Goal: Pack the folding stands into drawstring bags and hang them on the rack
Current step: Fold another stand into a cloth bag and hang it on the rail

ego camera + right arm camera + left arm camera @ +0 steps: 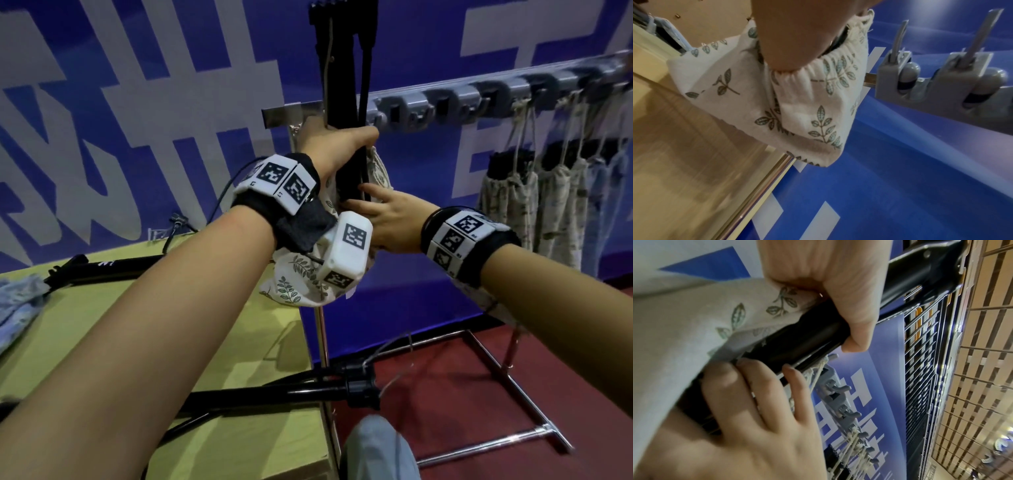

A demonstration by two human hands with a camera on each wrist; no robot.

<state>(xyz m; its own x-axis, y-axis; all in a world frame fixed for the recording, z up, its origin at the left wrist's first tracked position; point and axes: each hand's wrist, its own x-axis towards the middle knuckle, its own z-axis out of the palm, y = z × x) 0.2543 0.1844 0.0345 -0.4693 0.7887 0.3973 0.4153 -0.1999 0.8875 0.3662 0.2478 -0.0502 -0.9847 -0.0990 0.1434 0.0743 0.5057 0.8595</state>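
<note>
So the left hand point(337, 145) is wrapped around a black folded stand point(346, 102), held upright in front of the blue wall banner point(102, 120), with the fingers curled round the bundled legs and the thumb on the far side. In the left wrist view the same hand point(830, 288) is also pinching a bit of the leaf-print drawstring bag point(694, 331) against the stand point(801, 344).

The right hand point(387, 219) sits just below, fingers curled onto the stand's lower part where it goes into the bag point(298, 277). From the left wrist camera those fingers point(748, 392) press on the black tube and the bag's rim, so it's gripping stand and cloth together. The bag hangs bunched around the bottom of the stand, most of the stand sticking up out of it. The right wrist view shows the gathered mouth of the bag point(797, 100) with the sack sagging below it.

Right behind the hands is the grey hook rack point(479, 99), and toward its right end several already-filled drawstring bags point(513, 202) hang by their cords. Near side: two more black stands lie on the yellowish table point(257, 342), one at the front edge point(274, 394), one further back on the left point(102, 269), next to a blue cloth bag point(20, 301). The rack's chrome base point(513, 387) stands on red floor.
</note>
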